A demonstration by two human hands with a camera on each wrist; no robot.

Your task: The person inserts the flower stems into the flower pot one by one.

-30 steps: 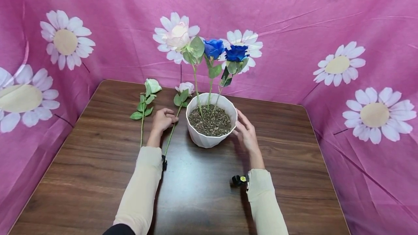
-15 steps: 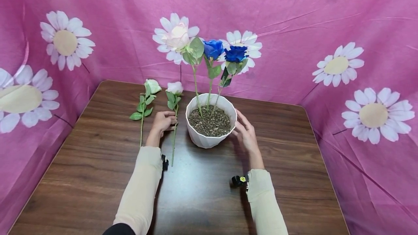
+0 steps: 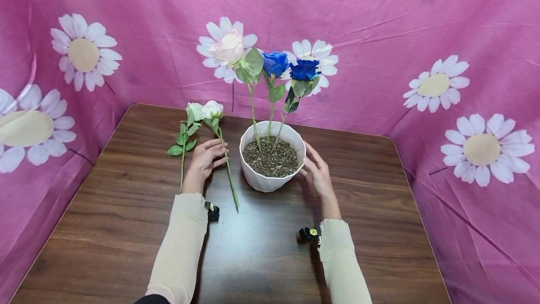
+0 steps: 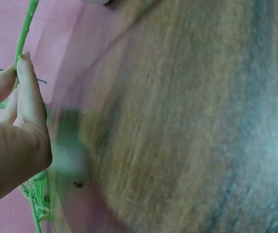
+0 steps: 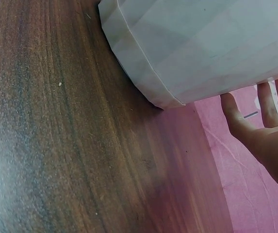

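Between thumb and fingertips, my left hand (image 3: 206, 157) pinches the green stem (image 4: 24, 31) of a pale pinkish-white rose (image 3: 212, 109). The rose's cut end points toward me, to the left of a white faceted flowerpot (image 3: 266, 183). My right hand (image 3: 318, 172) rests its fingertips on the pot's right side, and in the right wrist view the fingers (image 5: 233, 114) reach up against the wall. Soil (image 3: 272, 159) fills the pot. A pale pink rose (image 3: 229, 48) and two blue roses (image 3: 276, 64) stand upright in it.
Left of my left hand, a greenish-white rose (image 3: 194, 112) lies on the brown wooden table (image 3: 261, 257), its bloom overlapped by the held rose in the head view. A pink cloth (image 3: 358, 8) printed with large daisies surrounds the table's back and sides.
The held rose has turned: its bloom swung left toward the lying rose, and its stem end swung right toward the pot. My right hand stays at the pot.
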